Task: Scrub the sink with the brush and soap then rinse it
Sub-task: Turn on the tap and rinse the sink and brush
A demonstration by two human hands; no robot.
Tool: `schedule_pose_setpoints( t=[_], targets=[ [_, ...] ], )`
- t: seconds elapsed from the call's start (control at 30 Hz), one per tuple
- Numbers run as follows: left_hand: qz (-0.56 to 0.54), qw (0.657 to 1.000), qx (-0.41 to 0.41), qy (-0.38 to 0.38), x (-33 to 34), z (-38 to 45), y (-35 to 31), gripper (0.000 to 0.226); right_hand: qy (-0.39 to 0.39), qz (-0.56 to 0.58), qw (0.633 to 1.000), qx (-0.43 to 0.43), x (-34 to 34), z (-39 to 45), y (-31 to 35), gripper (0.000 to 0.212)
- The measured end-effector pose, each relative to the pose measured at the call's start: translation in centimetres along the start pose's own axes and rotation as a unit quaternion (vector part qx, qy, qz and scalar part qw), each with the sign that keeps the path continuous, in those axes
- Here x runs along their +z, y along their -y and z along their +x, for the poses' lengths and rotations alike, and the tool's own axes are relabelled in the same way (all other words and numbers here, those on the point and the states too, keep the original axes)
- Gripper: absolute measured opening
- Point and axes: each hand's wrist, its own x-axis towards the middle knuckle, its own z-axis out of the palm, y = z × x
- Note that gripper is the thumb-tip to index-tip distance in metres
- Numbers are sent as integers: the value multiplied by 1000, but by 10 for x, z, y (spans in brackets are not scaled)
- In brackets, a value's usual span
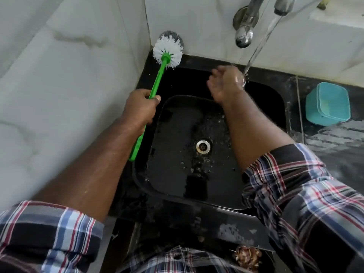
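Note:
A black sink (177, 198) fills the middle of the view, wet, with a steel drain (203, 146) in its floor. My left hand (140, 107) grips the green handle of a brush (155, 85). Its white bristle head is raised at the sink's far left corner, close to the wall. My right hand (224, 83) is over the back of the basin with fingers loosely curled, and holds nothing. A stream of water (256, 50) falls from the tap (281, 5) onto that hand's far edge.
A second chrome tap (245, 34) sticks out of the white tiled wall at the back. A teal lidded container (328, 104) sits on the dark counter at the right. A white wall runs along the left side. Brown scraps (248, 257) lie at the bottom edge.

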Motion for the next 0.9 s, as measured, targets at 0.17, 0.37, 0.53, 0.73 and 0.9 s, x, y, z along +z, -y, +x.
schedule_pose_setpoints(
  t=[0.17,0.37,0.53,0.73,0.9],
  targets=[
    [9,1000,-7,-12,-4,5,2,13,106,-179,973,101,7,-11,7,25],
    [-7,1000,-14,-4,-1,5,5,14,-36,34,996,78,-29,-3,10,27],
    [-23,999,-21,11,3,3,4,8,-64,198,975,80,-44,-15,4,21],
    [-30,999,-29,5,6,3,9,11,-90,214,972,32,-33,-17,-12,24],
    [-40,999,-29,4,15,2,9,12,206,-321,908,176,-21,-66,-52,23]
  ],
)
